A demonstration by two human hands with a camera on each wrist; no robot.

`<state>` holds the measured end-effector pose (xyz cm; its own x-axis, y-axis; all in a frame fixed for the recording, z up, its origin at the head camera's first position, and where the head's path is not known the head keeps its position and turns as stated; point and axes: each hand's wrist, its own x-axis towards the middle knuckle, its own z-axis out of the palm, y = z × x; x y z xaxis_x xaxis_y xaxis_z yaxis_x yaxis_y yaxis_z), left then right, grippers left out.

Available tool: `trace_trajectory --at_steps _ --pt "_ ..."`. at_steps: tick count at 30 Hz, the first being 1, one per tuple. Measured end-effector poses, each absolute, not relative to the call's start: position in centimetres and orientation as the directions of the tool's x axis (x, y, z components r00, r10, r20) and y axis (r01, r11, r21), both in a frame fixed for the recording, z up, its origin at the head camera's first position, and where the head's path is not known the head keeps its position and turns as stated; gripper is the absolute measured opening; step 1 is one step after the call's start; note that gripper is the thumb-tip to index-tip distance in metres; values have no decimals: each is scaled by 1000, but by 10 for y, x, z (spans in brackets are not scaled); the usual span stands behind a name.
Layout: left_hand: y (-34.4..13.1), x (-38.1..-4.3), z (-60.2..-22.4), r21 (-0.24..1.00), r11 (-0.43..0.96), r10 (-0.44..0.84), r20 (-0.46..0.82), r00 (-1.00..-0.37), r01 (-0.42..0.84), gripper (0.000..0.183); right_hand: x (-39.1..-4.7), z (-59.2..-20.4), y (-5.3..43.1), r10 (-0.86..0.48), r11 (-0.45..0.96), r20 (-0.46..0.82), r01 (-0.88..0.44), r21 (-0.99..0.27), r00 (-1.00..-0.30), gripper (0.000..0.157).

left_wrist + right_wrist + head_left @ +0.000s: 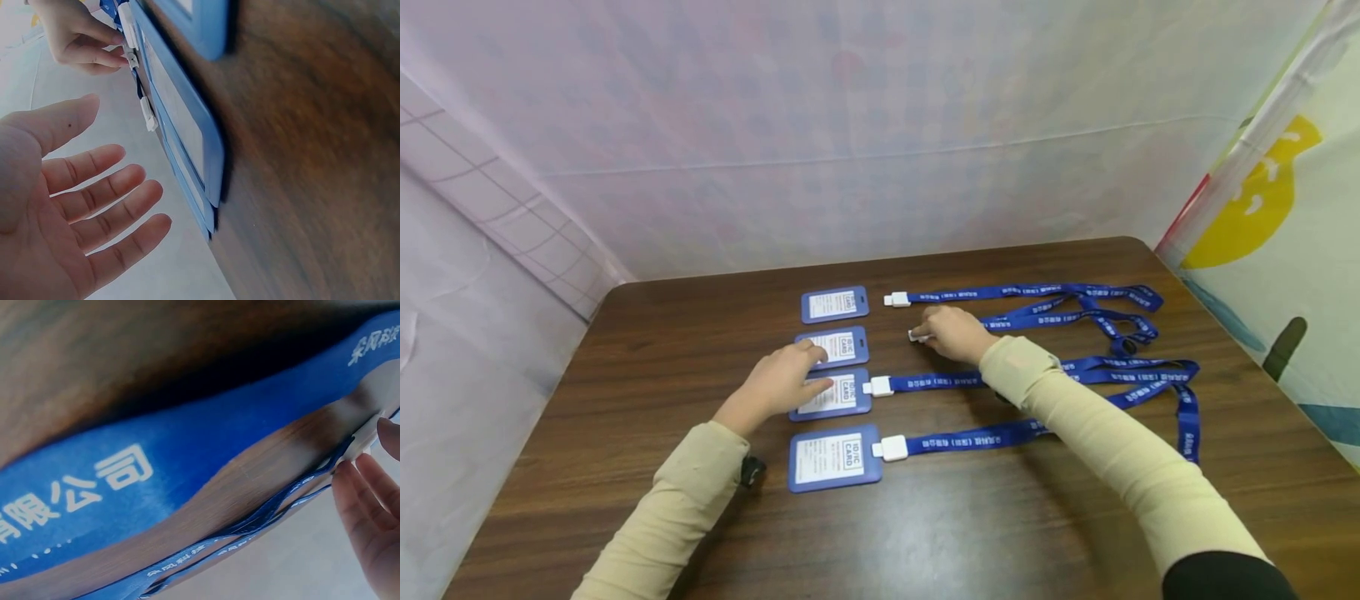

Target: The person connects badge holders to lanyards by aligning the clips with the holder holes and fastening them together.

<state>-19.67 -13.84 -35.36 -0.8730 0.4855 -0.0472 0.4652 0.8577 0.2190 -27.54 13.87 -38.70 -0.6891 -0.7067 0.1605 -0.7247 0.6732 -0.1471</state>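
My right hand pinches the white plastic clip of a blue lanyard between thumb and fingers. In the right wrist view, fingertips show on both sides of that white clip. With fingers spread, my left hand hovers over the second blue card holder from the back and overlaps the third card holder. Nothing lies in its palm in the left wrist view. The held clip is a short way right of the second holder's slotted end.
The farthest card holder lies apart from its lanyard's clip. At the third holder and the nearest holder, white clips sit right at the slots. Lanyard straps run rightward across the brown table. A pale curtain hangs behind.
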Motion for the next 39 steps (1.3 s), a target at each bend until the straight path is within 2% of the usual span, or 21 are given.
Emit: trace_trajectory --at_steps 10,30,35,39 --pt "-138 -198 -354 216 855 490 -34 -871 472 38 -278 -387 138 -742 641 168 -761 -103 -648 22" --pt "-140 -202 -351 224 853 491 -33 -871 472 39 -280 -386 134 -754 646 125 -763 -35 -645 16" --pt "-140 -202 -351 226 853 489 -35 -871 470 40 -281 -388 133 -728 665 143 -741 -93 -671 15" --pt "-141 -205 -349 222 854 487 -28 -873 470 40 -282 -388 133 -712 683 140 -725 -93 -688 8"
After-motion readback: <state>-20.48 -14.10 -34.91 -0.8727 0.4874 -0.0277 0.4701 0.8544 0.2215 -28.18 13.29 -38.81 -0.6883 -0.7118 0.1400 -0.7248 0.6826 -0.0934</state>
